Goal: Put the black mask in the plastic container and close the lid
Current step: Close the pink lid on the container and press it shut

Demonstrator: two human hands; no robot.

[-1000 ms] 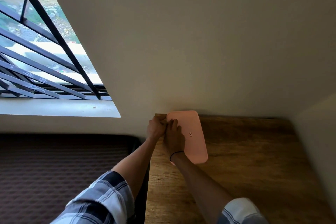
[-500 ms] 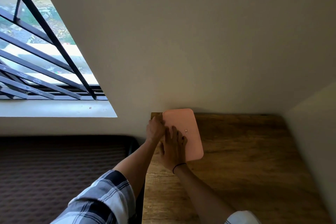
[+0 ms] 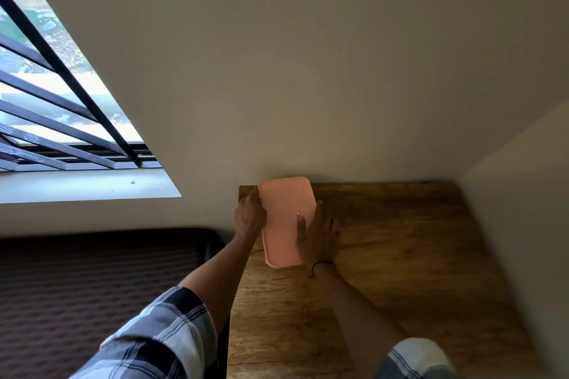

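A pink plastic container (image 3: 284, 215) lies at the back left corner of the wooden table (image 3: 400, 255), its flat lid down on top with a small white clasp mark near its right side. My left hand (image 3: 250, 216) grips the container's left edge. My right hand (image 3: 318, 232) rests on its right edge, fingers spread, thumb on the lid. A dark band circles my right wrist. The black mask is not visible; the closed lid hides the inside.
The table stands in a corner, with walls behind and at the right. A barred window (image 3: 61, 120) and its white sill are at the left. A dark ribbed mattress (image 3: 92, 280) lies left of the table, below the sill.
My right hand has moved from the lid's left side, next to my left hand, across to its right edge. My left hand stays on the left edge.
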